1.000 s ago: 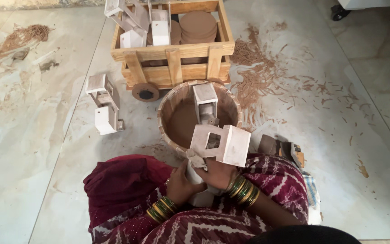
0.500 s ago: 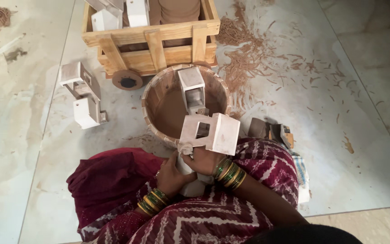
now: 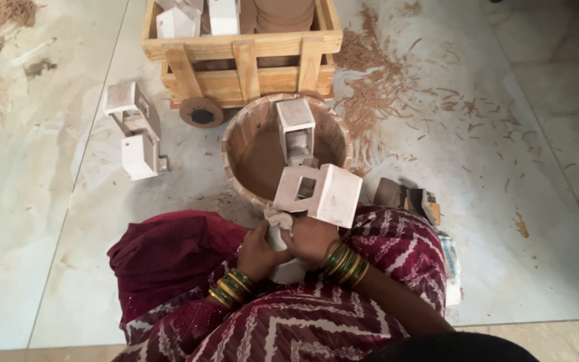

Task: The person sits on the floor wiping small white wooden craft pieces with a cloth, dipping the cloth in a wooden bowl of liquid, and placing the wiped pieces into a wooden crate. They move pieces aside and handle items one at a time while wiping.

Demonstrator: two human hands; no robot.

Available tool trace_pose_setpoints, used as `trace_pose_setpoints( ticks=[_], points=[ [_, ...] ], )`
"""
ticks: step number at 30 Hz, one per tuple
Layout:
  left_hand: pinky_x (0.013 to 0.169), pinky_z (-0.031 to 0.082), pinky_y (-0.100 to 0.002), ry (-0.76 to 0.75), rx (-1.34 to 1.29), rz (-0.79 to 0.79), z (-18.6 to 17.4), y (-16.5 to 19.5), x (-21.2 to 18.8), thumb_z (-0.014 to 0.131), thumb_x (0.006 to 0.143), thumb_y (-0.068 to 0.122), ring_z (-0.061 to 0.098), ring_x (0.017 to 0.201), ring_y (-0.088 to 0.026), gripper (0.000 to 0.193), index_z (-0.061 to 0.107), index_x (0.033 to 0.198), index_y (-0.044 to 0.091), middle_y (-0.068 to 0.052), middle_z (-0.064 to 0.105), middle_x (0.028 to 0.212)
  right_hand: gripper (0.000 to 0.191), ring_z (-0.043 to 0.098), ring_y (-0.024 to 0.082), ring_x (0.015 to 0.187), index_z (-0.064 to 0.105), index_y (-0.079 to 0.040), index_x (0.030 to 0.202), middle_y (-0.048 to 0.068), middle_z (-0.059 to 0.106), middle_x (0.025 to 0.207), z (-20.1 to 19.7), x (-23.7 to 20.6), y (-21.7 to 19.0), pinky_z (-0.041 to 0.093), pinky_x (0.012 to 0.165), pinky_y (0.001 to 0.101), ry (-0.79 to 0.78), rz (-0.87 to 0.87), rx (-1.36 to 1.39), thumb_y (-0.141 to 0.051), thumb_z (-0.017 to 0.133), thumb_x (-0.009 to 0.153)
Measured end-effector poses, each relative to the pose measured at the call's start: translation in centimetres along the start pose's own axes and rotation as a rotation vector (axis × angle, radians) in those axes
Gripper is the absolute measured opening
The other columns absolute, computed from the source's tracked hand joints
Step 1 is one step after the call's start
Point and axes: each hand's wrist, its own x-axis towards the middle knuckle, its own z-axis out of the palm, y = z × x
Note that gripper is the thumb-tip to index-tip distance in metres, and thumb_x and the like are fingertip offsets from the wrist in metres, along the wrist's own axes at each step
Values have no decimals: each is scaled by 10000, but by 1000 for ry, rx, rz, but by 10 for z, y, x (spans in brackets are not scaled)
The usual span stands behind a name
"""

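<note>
I hold a small white-painted wooden house (image 3: 318,193) over my lap, its roof end pointing at the round wooden tub (image 3: 240,134). My right hand (image 3: 313,238) grips the house from below. My left hand (image 3: 257,251) presses a crumpled white cloth (image 3: 277,218) against its lower part. Both wrists carry green and gold bangles. Inside the tub another white wooden house (image 3: 296,129) stands upright on brown powder.
A wooden cart (image 3: 242,64) loaded with white houses and brown discs stands behind the tub. Two white houses (image 3: 135,131) lie on the floor at left. Sawdust (image 3: 387,74) is scattered to the right. Small dark blocks (image 3: 410,200) lie by my right knee.
The view has shifted, so the cart and tub sit higher in the frame. My hands keep the house and cloth in much the same grip.
</note>
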Motion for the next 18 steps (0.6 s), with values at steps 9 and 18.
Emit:
trace_pose_setpoints(
  ticks=[9, 18],
  points=[
    [822, 614, -420, -81, -202, 140, -6, -16, 12, 896, 683, 398, 766, 957, -311, 728, 647, 1266, 42, -170, 789, 1056, 411, 678, 292, 882, 694, -51, 1041, 106, 698, 918, -21, -53, -14, 567, 681, 426, 409, -429, -129, -338, 822, 776],
    [884, 598, -384, -143, -344, 66, -23, -8, 6, 913, 648, 348, 767, 979, -257, 895, 553, 1398, 18, -176, 778, 1110, 489, 662, 380, 1052, 671, -33, 1248, 198, 669, 1168, -85, -5, 20, 571, 871, 450, 944, -274, 162, -61, 733, 764]
  ],
)
